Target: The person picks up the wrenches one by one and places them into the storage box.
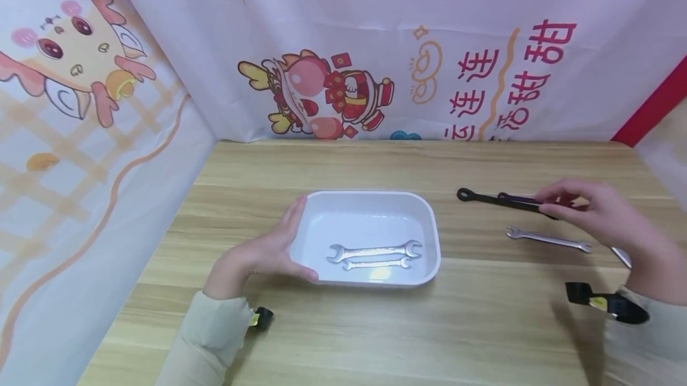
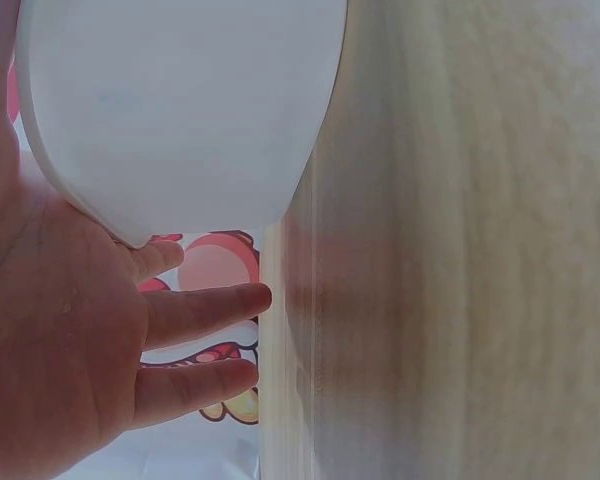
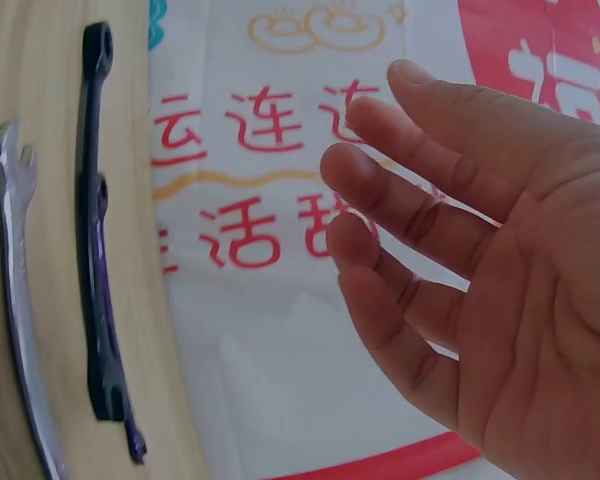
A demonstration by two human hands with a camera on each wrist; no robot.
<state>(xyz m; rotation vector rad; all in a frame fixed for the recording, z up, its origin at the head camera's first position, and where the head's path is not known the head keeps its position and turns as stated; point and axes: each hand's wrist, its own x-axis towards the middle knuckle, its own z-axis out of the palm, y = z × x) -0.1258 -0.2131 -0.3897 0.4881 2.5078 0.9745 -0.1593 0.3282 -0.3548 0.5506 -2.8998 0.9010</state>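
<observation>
A white rectangular plastic tub [image 1: 365, 193] stands on the table with a larger silver open-end wrench [image 1: 376, 251] and a smaller one [image 1: 378, 263] inside. My left hand [image 1: 268, 252] rests against the tub's left end, thumb at the near corner. In the left wrist view its other fingers [image 2: 205, 312] are straight and spread. Over the right side, my right hand [image 1: 598, 213] hovers with loosely bent, empty fingers, clear of the wrenches in the right wrist view. Below it lie a long black wrench [image 3: 90, 230] and, alongside, a thinner dark purple wrench [image 3: 107, 285].
Nearer me than the black wrench lies another silver open-end wrench [image 1: 550, 239]. A further silver tool end [image 1: 622, 256] shows beside my right wrist, mostly hidden. The wood-grain table [image 1: 343, 338] meets a printed cloth [image 1: 408, 28] at its back edge.
</observation>
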